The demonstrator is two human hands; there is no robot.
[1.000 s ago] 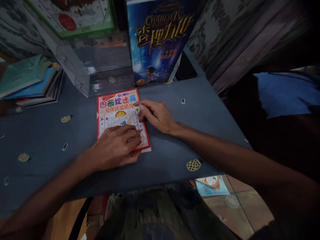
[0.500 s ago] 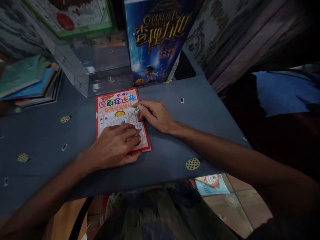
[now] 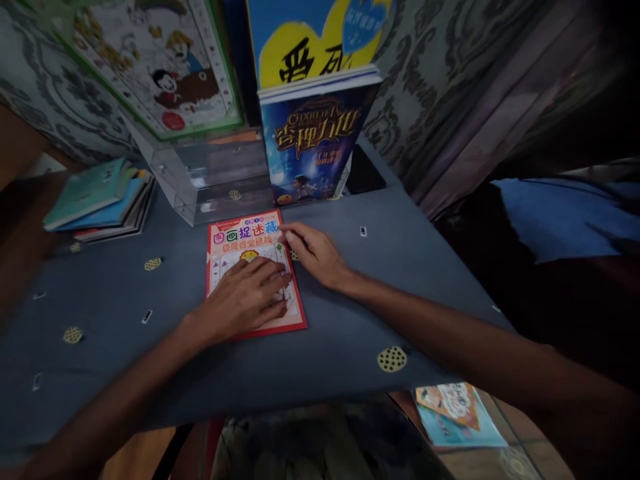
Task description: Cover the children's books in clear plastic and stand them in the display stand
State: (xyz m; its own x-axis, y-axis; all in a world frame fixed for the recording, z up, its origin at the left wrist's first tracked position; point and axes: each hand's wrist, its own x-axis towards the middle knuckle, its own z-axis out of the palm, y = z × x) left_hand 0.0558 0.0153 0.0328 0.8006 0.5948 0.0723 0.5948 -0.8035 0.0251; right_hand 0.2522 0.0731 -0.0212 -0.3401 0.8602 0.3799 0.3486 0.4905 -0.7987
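Note:
A thin, red-bordered children's picture book (image 3: 237,233) lies shut on the blue-grey tablecloth, its cover showing large coloured Chinese characters and a line drawing. Flat across the lower half of that cover rests my left hand (image 3: 253,297), fingers spread, hiding much of the drawing. My right hand (image 3: 315,253) is at the upper right edge of the book, thumb and index fingertips at the border with a gap between them. Its other fingers are curled underneath and partly hidden.
A clear plastic stand (image 3: 175,180) behind holds a green-framed book (image 3: 200,100). Beside it stand a dark blue book (image 3: 315,147) and a blue-yellow one (image 3: 295,40). Stacked books (image 3: 95,193) lie left; a black flat object (image 3: 367,177) lies right. Booklets (image 3: 460,417) are on the floor.
The view has tilted up, showing more of the standing books. My left fingers have flattened on the cover. My right hand has drawn slightly off the cover to its right edge.

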